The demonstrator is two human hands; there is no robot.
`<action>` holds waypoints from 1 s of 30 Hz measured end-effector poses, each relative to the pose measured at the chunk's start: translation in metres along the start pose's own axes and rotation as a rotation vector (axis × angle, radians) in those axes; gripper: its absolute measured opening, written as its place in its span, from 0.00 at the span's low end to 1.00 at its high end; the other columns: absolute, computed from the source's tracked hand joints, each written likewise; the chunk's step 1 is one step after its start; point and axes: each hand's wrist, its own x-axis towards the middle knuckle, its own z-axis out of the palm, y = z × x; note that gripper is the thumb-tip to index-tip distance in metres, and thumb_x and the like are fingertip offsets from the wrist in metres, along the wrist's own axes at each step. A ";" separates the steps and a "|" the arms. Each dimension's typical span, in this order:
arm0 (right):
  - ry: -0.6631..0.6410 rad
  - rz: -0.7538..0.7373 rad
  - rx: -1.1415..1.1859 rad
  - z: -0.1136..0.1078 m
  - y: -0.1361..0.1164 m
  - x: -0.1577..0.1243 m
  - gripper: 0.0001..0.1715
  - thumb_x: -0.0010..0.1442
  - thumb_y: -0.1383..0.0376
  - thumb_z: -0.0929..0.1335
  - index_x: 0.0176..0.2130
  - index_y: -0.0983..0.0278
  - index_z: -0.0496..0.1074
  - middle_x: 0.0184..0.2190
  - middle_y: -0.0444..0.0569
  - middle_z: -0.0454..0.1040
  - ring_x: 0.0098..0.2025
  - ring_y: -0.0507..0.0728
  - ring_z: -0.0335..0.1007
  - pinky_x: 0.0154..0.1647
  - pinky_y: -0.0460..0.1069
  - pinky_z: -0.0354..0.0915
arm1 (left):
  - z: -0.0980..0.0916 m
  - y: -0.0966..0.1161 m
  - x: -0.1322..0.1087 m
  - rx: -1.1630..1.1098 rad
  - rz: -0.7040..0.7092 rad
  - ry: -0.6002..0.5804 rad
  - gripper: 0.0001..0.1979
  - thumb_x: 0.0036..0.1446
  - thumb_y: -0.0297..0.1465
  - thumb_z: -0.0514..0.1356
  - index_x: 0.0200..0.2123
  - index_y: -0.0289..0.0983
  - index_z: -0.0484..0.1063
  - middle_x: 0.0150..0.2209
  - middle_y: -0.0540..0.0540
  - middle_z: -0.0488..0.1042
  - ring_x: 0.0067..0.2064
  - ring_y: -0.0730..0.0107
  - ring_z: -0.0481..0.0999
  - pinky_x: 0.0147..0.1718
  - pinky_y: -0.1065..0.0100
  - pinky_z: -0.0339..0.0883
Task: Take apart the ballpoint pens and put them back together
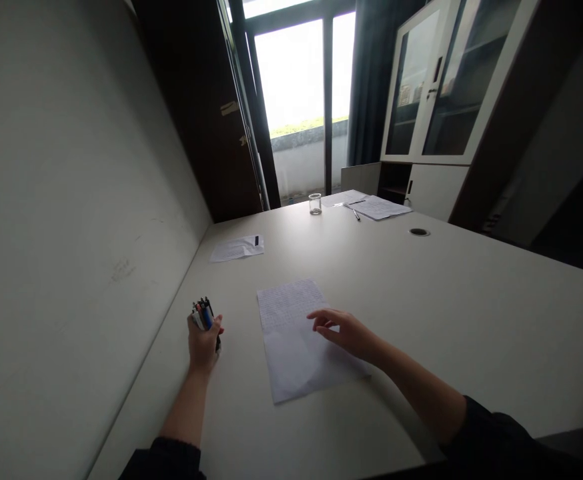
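Note:
My left hand [203, 341] is wrapped round a bundle of several pens [202, 313], their tops sticking up above the fingers. It is at the left side of the white table, close to the wall. A sheet of paper [291, 353] lies in front of me, with lines of handwriting on its far half and a blank near half. Over the right part of this sheet is my right hand [344, 331], palm down, fingers loosely bent and apart, holding nothing. Whether its fingertips touch the paper I cannot tell.
Farther left on the table [396, 300] lies a smaller paper [236, 249] with a dark strip on it. A glass [315, 204] stands near the far edge. To its right are papers [379, 207] and a pen [356, 215]. A cable hole [419, 232] is at the right.

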 end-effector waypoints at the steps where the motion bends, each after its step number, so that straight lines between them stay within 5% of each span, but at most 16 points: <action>1: 0.004 0.007 -0.004 -0.002 0.000 -0.001 0.16 0.61 0.65 0.67 0.49 0.61 0.73 0.37 0.48 0.76 0.39 0.55 0.74 0.45 0.53 0.72 | -0.001 0.000 0.001 0.007 0.003 -0.004 0.23 0.49 0.39 0.68 0.43 0.40 0.60 0.33 0.53 0.71 0.25 0.73 0.75 0.26 0.69 0.73; 4: 0.019 0.031 -0.024 -0.008 0.001 -0.004 0.16 0.61 0.64 0.66 0.49 0.61 0.73 0.36 0.48 0.76 0.39 0.55 0.74 0.44 0.52 0.71 | -0.007 -0.002 0.012 0.220 -0.029 -0.038 0.23 0.54 0.41 0.63 0.47 0.41 0.58 0.35 0.51 0.72 0.27 0.72 0.77 0.28 0.69 0.73; 8: 0.022 0.072 -0.041 -0.015 0.000 -0.007 0.16 0.61 0.63 0.66 0.50 0.61 0.72 0.36 0.48 0.77 0.40 0.56 0.74 0.44 0.53 0.70 | -0.016 -0.005 0.044 0.713 -0.150 -0.224 0.25 0.55 0.37 0.61 0.52 0.36 0.56 0.31 0.47 0.75 0.30 0.63 0.80 0.30 0.66 0.72; 14: -0.027 0.128 -0.066 -0.019 0.004 -0.010 0.18 0.61 0.62 0.66 0.51 0.60 0.72 0.36 0.48 0.77 0.37 0.56 0.73 0.42 0.52 0.70 | -0.003 -0.008 0.071 1.080 -0.109 -0.297 0.23 0.50 0.29 0.62 0.49 0.32 0.62 0.47 0.29 0.72 0.50 0.45 0.75 0.46 0.57 0.66; 23: -0.058 0.130 -0.115 -0.018 0.007 -0.014 0.18 0.60 0.64 0.66 0.50 0.61 0.73 0.35 0.48 0.77 0.33 0.54 0.71 0.37 0.49 0.68 | 0.016 -0.014 0.069 1.352 -0.155 -0.338 0.26 0.52 0.36 0.60 0.51 0.25 0.64 0.48 0.23 0.71 0.52 0.40 0.72 0.47 0.52 0.64; 30: 0.104 0.055 -0.175 -0.024 0.000 -0.018 0.15 0.63 0.61 0.65 0.47 0.62 0.74 0.33 0.49 0.77 0.30 0.53 0.70 0.35 0.49 0.68 | 0.024 -0.007 0.063 1.428 -0.192 -0.291 0.37 0.54 0.40 0.57 0.63 0.27 0.55 0.55 0.21 0.65 0.54 0.33 0.67 0.42 0.47 0.66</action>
